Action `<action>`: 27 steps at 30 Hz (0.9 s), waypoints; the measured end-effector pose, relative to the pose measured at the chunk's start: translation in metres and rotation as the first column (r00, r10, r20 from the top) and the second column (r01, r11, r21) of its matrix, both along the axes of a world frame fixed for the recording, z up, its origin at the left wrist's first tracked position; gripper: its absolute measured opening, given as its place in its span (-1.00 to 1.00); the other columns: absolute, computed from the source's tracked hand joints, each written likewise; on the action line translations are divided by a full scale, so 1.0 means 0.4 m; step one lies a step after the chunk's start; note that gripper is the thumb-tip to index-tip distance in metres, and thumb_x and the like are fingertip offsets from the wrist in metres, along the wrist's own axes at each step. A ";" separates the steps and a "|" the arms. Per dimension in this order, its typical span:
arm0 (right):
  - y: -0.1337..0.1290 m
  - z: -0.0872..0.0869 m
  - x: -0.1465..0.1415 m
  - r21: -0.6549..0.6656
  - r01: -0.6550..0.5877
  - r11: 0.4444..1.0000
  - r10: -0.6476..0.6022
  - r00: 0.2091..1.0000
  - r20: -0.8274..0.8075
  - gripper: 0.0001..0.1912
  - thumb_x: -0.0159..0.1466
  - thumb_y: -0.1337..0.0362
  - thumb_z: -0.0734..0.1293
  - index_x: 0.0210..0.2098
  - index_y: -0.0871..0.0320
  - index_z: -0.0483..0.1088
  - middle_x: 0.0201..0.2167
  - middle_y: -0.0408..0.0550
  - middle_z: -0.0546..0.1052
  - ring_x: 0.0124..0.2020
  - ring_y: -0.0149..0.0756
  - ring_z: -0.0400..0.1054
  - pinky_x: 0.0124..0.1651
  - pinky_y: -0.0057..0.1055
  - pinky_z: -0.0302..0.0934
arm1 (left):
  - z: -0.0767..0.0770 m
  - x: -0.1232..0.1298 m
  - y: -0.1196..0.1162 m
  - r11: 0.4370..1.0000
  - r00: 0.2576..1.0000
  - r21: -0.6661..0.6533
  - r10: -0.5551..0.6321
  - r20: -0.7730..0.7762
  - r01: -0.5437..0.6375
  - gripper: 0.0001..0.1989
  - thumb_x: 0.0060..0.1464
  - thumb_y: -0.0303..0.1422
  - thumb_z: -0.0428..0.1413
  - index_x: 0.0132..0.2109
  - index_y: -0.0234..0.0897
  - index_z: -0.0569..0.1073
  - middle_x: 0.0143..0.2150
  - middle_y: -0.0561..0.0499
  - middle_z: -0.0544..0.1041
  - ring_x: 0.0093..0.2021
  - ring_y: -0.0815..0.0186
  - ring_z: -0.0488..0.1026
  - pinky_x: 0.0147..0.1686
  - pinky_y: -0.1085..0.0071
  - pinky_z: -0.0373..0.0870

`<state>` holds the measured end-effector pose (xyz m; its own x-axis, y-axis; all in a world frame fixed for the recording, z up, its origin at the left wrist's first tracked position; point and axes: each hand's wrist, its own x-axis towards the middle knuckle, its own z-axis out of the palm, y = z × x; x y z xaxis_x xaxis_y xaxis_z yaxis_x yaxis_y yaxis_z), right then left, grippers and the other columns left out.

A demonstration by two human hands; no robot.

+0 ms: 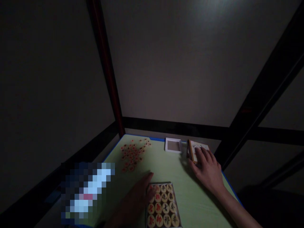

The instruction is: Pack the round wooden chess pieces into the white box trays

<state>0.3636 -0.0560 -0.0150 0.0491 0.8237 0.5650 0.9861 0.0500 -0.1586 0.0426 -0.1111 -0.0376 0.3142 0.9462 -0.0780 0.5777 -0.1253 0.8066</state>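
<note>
A box of round game pieces (165, 207) with red and black characters lies at the table's near edge, its pieces set in rows. My left hand (144, 191) is at its upper left corner, fingertips over the red pieces there; the fingers are dim, and whether they grip anything cannot be made out. At the far right, my right hand (206, 167) has its fingers spread over the top of a box with a printed white face and orange-brown edge (199, 148), with the thumb at its near side. Small loose pieces (133, 153) are scattered at the back left.
Near the back edge of the green table (163, 164) lies a white-rimmed open tray or lid (173, 151). A pixelated bright area (90, 190) covers the left side. Walls with dark beams stand behind the table.
</note>
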 end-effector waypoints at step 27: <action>-0.301 -0.026 -0.345 -0.335 -0.319 0.886 0.365 0.928 0.081 -0.27 0.26 -0.27 0.19 0.23 0.02 0.36 0.22 0.11 0.42 0.23 0.29 0.21 0.06 0.12 0.21 | 0.046 0.009 -0.039 0.986 0.996 0.137 -0.086 -0.038 0.090 -0.47 0.30 -0.20 -0.17 0.28 -0.39 0.31 0.35 -0.19 0.28 0.34 0.21 0.22 0.38 0.28 0.08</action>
<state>0.2257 -0.1764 -0.0255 -0.3270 0.9091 0.2579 0.9295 0.3586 -0.0857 0.0461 -0.1266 -0.0192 0.3962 0.9173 0.0407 0.5845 -0.2862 0.7592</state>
